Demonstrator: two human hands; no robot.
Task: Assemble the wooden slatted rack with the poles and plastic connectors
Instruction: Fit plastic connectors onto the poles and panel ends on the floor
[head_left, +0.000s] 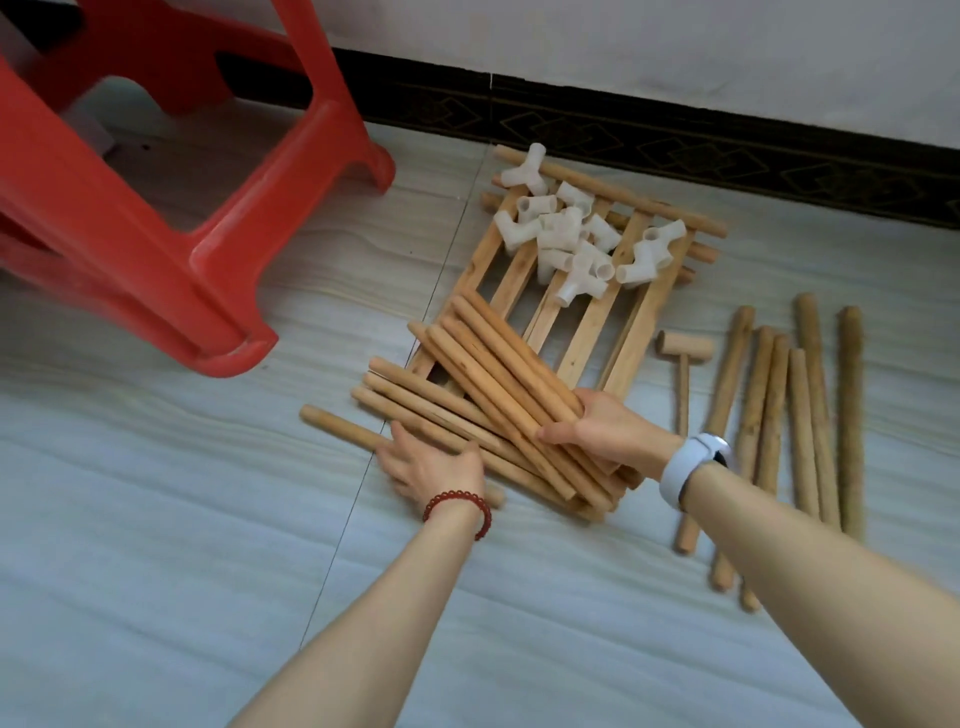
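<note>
Head view, tiled floor (156, 519) against a wall with a dark patterned skirting (675, 140).

Slatted panel (639, 317): wooden, flat on the floor near the skirting, lying roughly lengthwise away from the person. Far end laid over several poles (649, 205) set crosswise, ends showing on both sides.

Plastic connectors (571, 244): white, multi-socket, heaped loose on the far half of the panel; one at the far left corner against the outermost crosswise pole.

Short poles (498, 374): a fanned bundle across the near end of the panel and onto the floor. One single pole (337, 425) apart on the floor to the left, running under the left hand.

Right hand (608, 431): thumb on top and fingers curled under the near ends of the upper poles in the bundle, gripping them. Pale watch (693, 470) on the wrist.

Left hand (431, 465): fingers spread and nearly straight, palm down on the single pole and touching the lowest poles of the bundle; nothing clasped. Red bead bracelet (457, 506) on the wrist.

Long poles (810, 405): six or so, side by side on the floor right of the panel, partly hidden by the right forearm.

Wooden mallet (683, 364): on the floor between panel and long poles, head away from the person.

Red plastic stool (171, 244): left of the panel, on the floor.
</note>
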